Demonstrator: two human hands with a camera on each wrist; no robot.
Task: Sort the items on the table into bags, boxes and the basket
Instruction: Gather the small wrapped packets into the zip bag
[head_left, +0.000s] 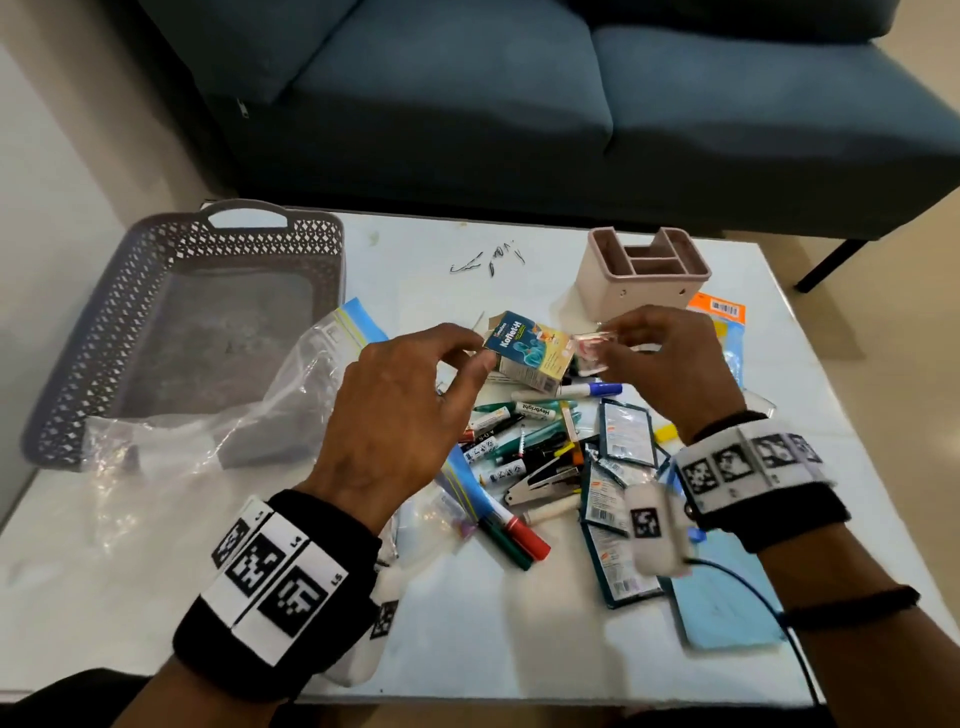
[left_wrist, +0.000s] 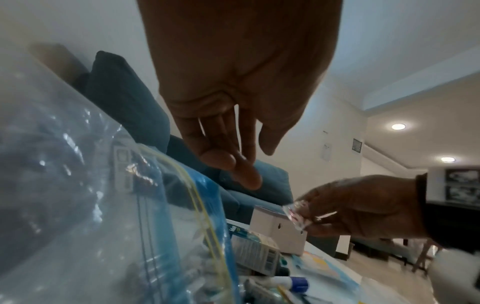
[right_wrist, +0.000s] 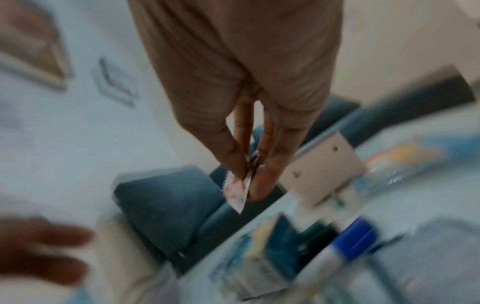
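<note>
We look down on a white table (head_left: 519, 623) set just in front of a dark blue sofa (head_left: 467, 104). A grey lattice basket (head_left: 104, 338) stands at the far left with a clear zip bag (head_left: 291, 395) spilling from its near right corner, and a beige compartment box (head_left: 628, 291) stands at the far right. Between them lies a heap of markers (head_left: 514, 535), sachets (head_left: 623, 431) and a small blue carton (head_left: 524, 348).

Our right hand (head_left: 670, 364) pinches a small clear sachet (head_left: 589, 353) between thumb and fingertips, lifted above the heap, just beside the carton. Our left hand (head_left: 400, 410) hovers with fingers loosely spread, holding nothing; its fingertips are near the carton's left end.

The left wrist view alone shows the room beyond: pale walls, ceiling spotlights (left_wrist: 398, 126) and a dark cabinet (left_wrist: 457, 218) at the right. The right wrist view, though blurred, shows the pinch from behind, with red print on the sachet (right_wrist: 236, 193).
</note>
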